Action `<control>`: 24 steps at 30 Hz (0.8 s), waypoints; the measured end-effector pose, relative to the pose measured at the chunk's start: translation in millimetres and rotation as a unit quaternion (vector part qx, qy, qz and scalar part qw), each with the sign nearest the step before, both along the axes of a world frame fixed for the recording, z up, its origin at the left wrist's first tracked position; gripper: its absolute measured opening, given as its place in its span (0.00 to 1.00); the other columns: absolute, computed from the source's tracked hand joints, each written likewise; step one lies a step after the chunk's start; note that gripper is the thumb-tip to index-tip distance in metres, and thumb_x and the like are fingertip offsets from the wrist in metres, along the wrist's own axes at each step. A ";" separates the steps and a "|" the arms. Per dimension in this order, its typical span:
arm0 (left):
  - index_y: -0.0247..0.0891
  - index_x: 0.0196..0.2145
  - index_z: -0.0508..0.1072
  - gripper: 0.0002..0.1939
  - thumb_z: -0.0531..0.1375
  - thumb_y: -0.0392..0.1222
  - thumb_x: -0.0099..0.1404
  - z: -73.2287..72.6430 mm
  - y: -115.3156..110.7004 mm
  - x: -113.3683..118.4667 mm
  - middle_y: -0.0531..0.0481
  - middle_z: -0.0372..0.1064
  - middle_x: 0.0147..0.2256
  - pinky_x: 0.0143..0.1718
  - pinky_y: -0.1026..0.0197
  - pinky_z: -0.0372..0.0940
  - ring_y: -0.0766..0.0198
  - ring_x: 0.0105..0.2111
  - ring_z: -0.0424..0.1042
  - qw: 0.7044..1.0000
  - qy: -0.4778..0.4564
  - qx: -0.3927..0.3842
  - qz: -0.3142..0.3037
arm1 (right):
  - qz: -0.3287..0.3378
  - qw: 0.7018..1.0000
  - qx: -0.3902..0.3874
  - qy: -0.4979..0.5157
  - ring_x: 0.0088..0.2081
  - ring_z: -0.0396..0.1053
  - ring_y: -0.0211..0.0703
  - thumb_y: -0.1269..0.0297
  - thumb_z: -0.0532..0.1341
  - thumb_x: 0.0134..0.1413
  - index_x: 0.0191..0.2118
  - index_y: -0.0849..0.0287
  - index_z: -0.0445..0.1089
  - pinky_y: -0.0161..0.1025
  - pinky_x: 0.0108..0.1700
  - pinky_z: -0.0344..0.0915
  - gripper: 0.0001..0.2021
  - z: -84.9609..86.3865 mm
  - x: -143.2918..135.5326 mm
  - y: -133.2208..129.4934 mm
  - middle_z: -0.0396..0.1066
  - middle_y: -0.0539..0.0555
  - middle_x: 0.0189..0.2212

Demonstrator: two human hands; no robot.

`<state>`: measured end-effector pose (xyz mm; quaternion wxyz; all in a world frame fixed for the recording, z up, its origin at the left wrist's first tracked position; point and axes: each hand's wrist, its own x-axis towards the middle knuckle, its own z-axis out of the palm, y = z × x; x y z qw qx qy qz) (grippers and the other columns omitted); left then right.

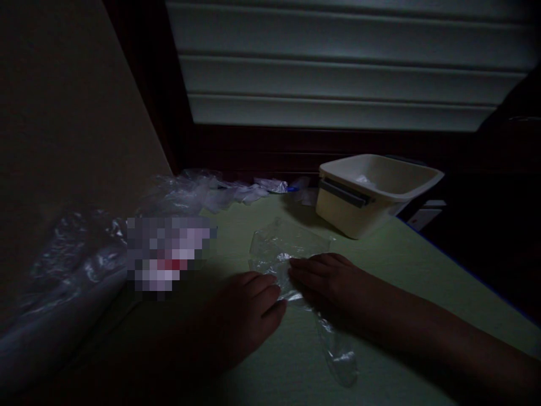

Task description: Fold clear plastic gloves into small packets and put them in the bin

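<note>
Head view is showing a clear plastic piece (276,247) lying on the green tabletop (401,256), nearer than the cream bin (338,214). Smoothing it seems to be the step in hand; the next move is probably calling for light, flat fingers. The left hand (253,301) and right hand (332,276) are resting at it; whether they are pinching, I cannot tell. It is looking thin, shiny, wrinkled.

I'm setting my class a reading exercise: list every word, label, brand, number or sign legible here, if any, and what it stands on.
There is no readable text.
Pixelated item at left: masked, any print unreadable.
Cream plastic bin, clear plastic film: no lettering visible.
White object at far right: a small reddish mark, too small and dim to read.
</note>
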<state>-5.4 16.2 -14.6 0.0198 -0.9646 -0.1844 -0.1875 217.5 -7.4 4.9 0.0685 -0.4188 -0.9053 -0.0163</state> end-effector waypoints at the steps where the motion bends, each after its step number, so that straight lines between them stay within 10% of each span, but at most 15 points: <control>1: 0.35 0.37 0.70 0.09 0.50 0.35 0.71 0.8 -0.4 0.1 0.46 0.70 0.37 0.41 0.58 0.64 0.60 0.39 0.69 1.000 -0.004 0.001 0.003 | -0.001 1.000 -0.003 0.001 0.48 0.69 0.52 0.71 0.55 0.61 0.54 0.63 0.67 0.51 0.48 0.65 0.16 0.0 0.2 0.2 0.69 0.61 0.53; 24: 0.34 0.31 0.68 0.09 0.52 0.29 0.68 7.3 -2.6 0.9 0.51 0.66 0.30 0.33 0.61 0.61 0.63 0.32 0.65 0.998 0.058 0.016 -0.027 | -0.046 0.996 -0.001 0.075 0.36 0.70 0.43 0.72 0.53 0.62 0.39 0.61 0.71 0.41 0.42 0.64 0.09 17.2 -6.0 -1.4 0.73 0.59 0.35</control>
